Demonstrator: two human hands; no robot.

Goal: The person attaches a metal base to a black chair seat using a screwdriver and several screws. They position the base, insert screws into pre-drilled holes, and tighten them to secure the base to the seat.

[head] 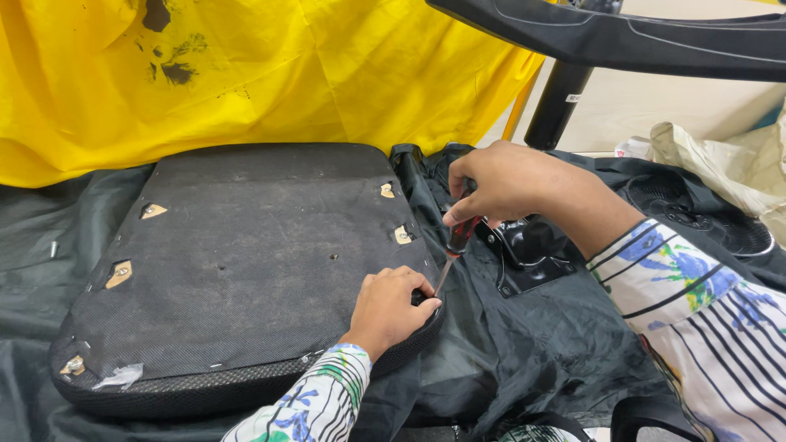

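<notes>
**Screwdriver tip at seat-pad edge, both hands engaged**

Nearest the camera: left hand (391,307), floral-and-striped sleeve, rests on the near right corner of the seat pad (237,270). Fingers curled down, thumb and fingertips pinched around a small dark part at the pad's rim; can't tell what that part is.

Just above it: right hand (506,182) wrapped closed around the screwdriver (456,241) handle, red-and-black grip. Shaft slants down-left, tip landing right beside the left fingertips at the pad edge.

Seat pad lies underside up on a black cloth (524,352), covered in black mesh fabric. Several triangular cutouts in the fabric show tan mounting points along its left and right sides. Scrap of clear tape near the front left corner.

Right of the pad, under the right wrist: black metal bracket (532,252) lying on the cloth.

Further back: yellow sheet (270,74) with dark stains, draped behind the pad. Top right: black chair base (639,37) arm and column. Far right: crumpled beige bag (729,164).
</notes>
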